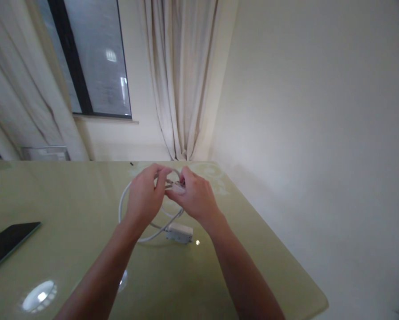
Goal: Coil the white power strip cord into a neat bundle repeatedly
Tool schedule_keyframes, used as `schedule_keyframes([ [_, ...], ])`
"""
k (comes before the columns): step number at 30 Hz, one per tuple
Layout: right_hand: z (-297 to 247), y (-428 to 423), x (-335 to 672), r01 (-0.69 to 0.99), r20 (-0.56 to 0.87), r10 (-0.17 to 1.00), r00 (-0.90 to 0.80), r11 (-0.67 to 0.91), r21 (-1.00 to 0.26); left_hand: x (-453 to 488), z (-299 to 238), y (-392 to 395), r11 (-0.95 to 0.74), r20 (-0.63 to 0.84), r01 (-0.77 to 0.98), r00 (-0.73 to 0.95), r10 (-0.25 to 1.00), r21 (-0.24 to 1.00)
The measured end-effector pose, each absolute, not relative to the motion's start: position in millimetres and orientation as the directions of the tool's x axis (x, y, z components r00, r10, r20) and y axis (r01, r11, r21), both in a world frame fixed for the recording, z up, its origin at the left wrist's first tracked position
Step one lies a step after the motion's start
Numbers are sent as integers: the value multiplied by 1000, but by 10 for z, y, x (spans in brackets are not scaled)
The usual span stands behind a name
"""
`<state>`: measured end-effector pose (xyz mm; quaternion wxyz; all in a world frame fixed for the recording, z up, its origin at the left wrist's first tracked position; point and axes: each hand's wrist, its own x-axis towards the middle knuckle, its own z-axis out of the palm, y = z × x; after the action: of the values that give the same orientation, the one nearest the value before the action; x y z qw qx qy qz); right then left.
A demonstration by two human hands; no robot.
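White cable [120, 205] runs in a loose loop around the centre of the frame, over a glossy green tabletop [86, 200], with part of it raised between two bare hands. The left hand [146, 193], just left of centre, has its thumb and fingers closed on a strand near the top of the loop. The right hand [198, 195], just right of centre, is clamped on a small pale piece [178, 189]; that spot is small and blurred, so whether it is a plug or a bundled length cannot be told. A white block [179, 233] rests on the tabletop below the hands, at lower centre, beside the loop. The step in hand seems to be close two-handed work on the cable at the small piece. The next move, I judge, calls for a steady right-hand pinch while the left guides its strand, with enough slack that the block is not dragged. A dark flat slab [9, 243] lies well apart at the left edge.
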<state>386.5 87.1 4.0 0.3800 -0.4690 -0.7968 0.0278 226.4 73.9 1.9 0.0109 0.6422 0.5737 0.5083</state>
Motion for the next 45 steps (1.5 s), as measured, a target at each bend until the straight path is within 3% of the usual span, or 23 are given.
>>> schedule_keyframes([
  [6,-19,908,3815,667,633,768,-99,523,-530,2267,44,724,-622,662,492,115,740,609],
  [9,-30,925,3828,640,663,738,-128,572,-513,2189,29,761,-637,642,485,183,744,599],
  [11,-53,934,3810,628,655,737,-165,591,-506,2175,7,772,-572,609,587,162,776,572],
  [14,-94,950,3776,619,630,757,-172,581,-529,2186,-25,766,-428,571,793,125,811,434],
  [18,-80,1010,3858,535,658,752,-24,566,-627,2078,-34,784,-212,529,921,7,849,327],
  [23,-31,1190,4091,199,643,752,145,615,-763,1697,-115,925,196,470,919,-348,811,343],
  [26,-52,1293,4153,-29,607,781,148,617,-786,1517,-315,1055,261,432,900,-402,808,349],
  [29,-59,1318,4160,-149,558,815,156,578,-802,1415,-628,1178,269,357,890,-403,842,369],
  [35,39,1191,4165,-268,483,870,93,489,-830,1341,-964,1325,151,263,862,-307,915,483],
  [40,118,1084,4158,-278,512,859,14,495,-823,1715,-625,1290,-182,327,786,-27,945,591],
  [42,133,1053,4146,-322,526,850,-25,492,-809,1974,-498,1202,-337,330,578,122,936,743],
  [45,141,1034,4121,-433,535,842,-69,458,-776,2272,-429,1079,-371,286,212,347,893,904],
])
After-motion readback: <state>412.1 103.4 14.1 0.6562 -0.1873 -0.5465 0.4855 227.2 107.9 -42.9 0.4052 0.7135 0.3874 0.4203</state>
